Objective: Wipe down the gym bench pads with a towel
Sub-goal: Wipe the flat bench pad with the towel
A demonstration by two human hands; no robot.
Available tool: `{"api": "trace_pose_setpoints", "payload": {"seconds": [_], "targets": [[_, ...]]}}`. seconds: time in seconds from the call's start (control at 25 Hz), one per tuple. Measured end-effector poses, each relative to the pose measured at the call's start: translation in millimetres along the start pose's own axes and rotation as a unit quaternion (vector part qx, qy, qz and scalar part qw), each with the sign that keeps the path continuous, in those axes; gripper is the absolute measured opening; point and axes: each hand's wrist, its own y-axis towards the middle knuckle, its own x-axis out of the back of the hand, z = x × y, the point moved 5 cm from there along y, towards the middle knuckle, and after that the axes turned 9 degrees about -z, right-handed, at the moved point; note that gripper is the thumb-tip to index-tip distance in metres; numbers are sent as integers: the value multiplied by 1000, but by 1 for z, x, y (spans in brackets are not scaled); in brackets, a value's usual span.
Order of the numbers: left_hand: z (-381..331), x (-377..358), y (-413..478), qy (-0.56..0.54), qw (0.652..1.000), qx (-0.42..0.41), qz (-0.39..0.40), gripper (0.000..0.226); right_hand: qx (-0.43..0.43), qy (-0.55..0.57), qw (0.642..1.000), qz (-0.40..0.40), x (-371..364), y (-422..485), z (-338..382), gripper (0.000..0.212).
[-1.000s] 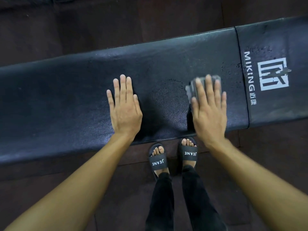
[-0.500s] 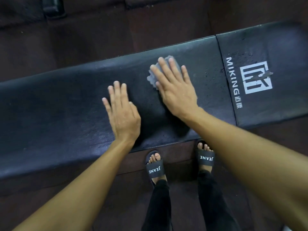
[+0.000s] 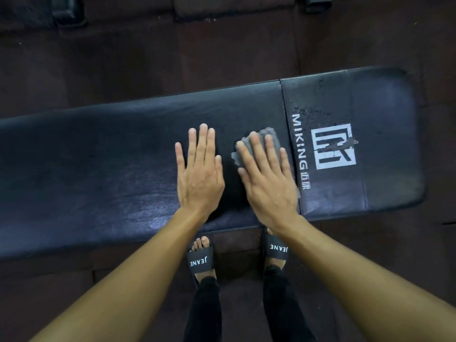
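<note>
- Head view, left hand (image 3: 199,174): released, fingers straight, palm flat on the long pad (image 3: 98,156), bracing; holds nothing.
- Head view, right hand (image 3: 269,183): flat, fingers straight, pressing the towel (image 3: 272,133) onto the long pad, not gripping it.
- Towel: grey, folded small, mostly under the right hand, just beside the seam with the short pad (image 3: 385,144).
- Short pad: white logo (image 3: 333,146); droplets (image 3: 318,107) above it, apparently not yet wiped.
- Advice: keep the palm pressure even, overlap the strokes, cross the seam, refold to a dry face.
- Containers: none in view.
- Below: sandals (image 3: 200,261) on dark floor (image 3: 222,53).
</note>
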Motion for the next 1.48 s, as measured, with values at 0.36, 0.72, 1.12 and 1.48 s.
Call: {"api": "trace_pose_setpoints", "payload": {"seconds": [0.36,0.72,1.12,1.48], "targets": [[-23,-2,1,-54,990,126,-11,55,108,55,992,-28,-10,65,-13,52],[-69,-6,35,-75,995,63,-22,53,34,136,988,-70,34,89,-75,55],[-90,-25,40,-1,998,53,-20,54,-123,18,992,22,12,129,-174,50],[-91,-24,42,1,998,57,-21,54,-20,2,1000,2,18,-4,-107,50]]}}
